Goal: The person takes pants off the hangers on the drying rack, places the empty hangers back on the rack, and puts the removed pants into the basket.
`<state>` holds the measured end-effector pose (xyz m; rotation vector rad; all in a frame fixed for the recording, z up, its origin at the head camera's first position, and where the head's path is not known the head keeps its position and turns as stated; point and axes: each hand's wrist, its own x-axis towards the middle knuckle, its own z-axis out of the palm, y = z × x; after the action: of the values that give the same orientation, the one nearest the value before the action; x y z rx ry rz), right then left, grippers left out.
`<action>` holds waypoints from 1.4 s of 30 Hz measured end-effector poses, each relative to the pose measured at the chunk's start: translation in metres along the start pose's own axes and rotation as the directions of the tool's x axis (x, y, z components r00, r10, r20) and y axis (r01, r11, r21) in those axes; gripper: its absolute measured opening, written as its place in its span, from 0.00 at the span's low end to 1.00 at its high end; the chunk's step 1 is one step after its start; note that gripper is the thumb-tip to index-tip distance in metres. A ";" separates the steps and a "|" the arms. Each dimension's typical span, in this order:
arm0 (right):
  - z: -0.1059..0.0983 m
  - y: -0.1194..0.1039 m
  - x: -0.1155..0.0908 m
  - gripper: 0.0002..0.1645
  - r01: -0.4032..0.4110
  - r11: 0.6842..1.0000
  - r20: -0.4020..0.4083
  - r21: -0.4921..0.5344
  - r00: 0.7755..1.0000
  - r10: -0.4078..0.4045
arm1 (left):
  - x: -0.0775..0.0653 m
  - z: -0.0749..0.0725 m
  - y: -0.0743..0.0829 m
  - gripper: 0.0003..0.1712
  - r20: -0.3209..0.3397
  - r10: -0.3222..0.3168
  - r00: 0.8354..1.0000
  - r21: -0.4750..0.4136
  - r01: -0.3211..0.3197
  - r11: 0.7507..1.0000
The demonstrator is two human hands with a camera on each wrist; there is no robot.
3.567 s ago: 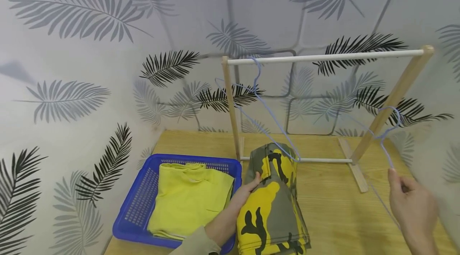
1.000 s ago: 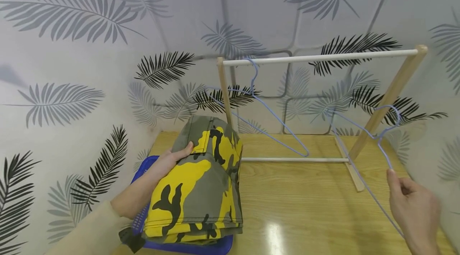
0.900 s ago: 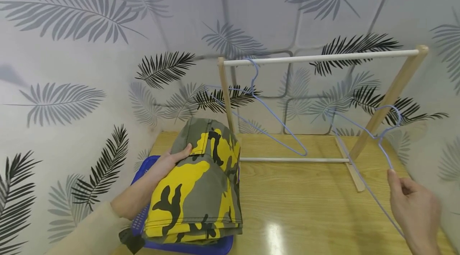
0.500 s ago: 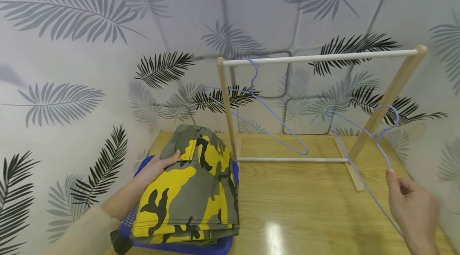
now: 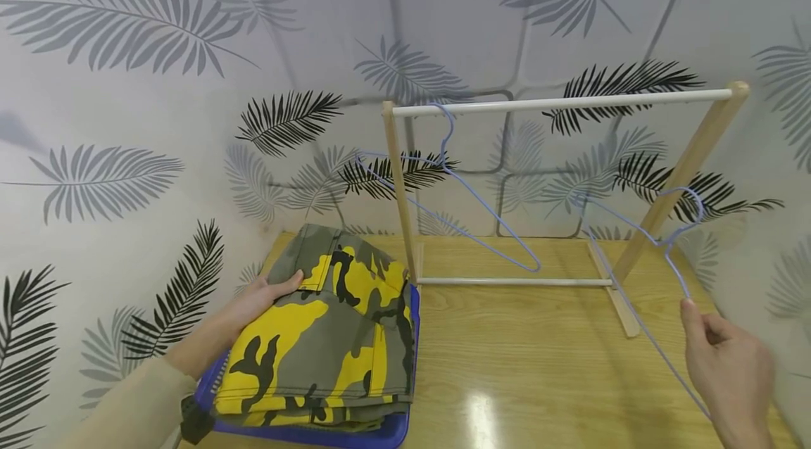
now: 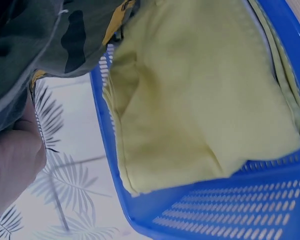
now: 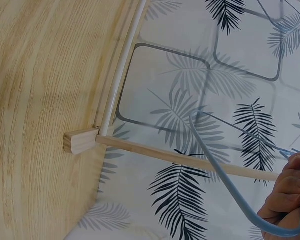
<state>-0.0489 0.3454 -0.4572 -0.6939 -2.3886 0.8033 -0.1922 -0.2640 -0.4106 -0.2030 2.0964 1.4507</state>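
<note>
My left hand (image 5: 256, 300) grips folded yellow, grey and black camouflage pants (image 5: 323, 343) by their left side, thumb on top and fingers hidden beneath. The pants overlap most of the blue plastic basket (image 5: 398, 428) in the head view. From the left wrist, a folded yellow garment (image 6: 190, 100) shows inside that basket, with the camouflage cloth held above its edge. My right hand (image 5: 728, 368) pinches a blue wire hanger (image 5: 679, 271) below its hook, out at the right. In the right wrist view the hanger's arm (image 7: 225, 178) curves away from the curled fingers.
A small clothes rack with wooden posts and a white top rail (image 5: 570, 103) stands at the back of the wooden table (image 5: 507, 350). Another blue hanger (image 5: 452, 129) hangs at the rail's left end. Behind is a wall (image 5: 190, 97) with a leaf pattern.
My left hand has carried the camouflage pants leftward from beside the basket to over it, then lower and a bit further left. The right hand keeps the hanger almost still.
</note>
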 end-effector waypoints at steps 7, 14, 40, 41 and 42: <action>0.001 0.002 0.000 0.34 0.021 1.000 -0.020 0.004 1.000 -0.021 | 0.003 -0.011 -0.005 0.55 0.118 0.062 0.991 -0.108 -0.050 0.993; 0.001 0.004 -0.001 0.35 0.018 1.000 -0.029 0.018 0.999 -0.018 | 0.006 -0.024 -0.011 0.41 0.206 0.099 0.973 -0.067 -0.087 0.994; 0.004 0.006 -0.002 0.35 -0.024 1.000 0.008 0.012 1.000 0.024 | 0.027 -0.038 -0.034 0.37 0.102 0.005 0.995 0.079 -0.013 0.997; 0.005 0.006 -0.002 0.35 -0.029 1.000 0.008 0.011 1.000 0.029 | 0.028 -0.038 -0.035 0.38 0.097 0.007 0.995 0.091 -0.016 0.996; 0.005 0.005 -0.002 0.35 -0.024 1.000 0.007 0.007 1.000 0.024 | 0.029 -0.039 -0.037 0.38 0.090 0.006 0.996 0.102 -0.015 0.995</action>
<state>-0.0490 0.3460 -0.4648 -0.7202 -2.3865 0.8246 -0.2149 -0.3079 -0.4466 -0.0862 2.0953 1.3295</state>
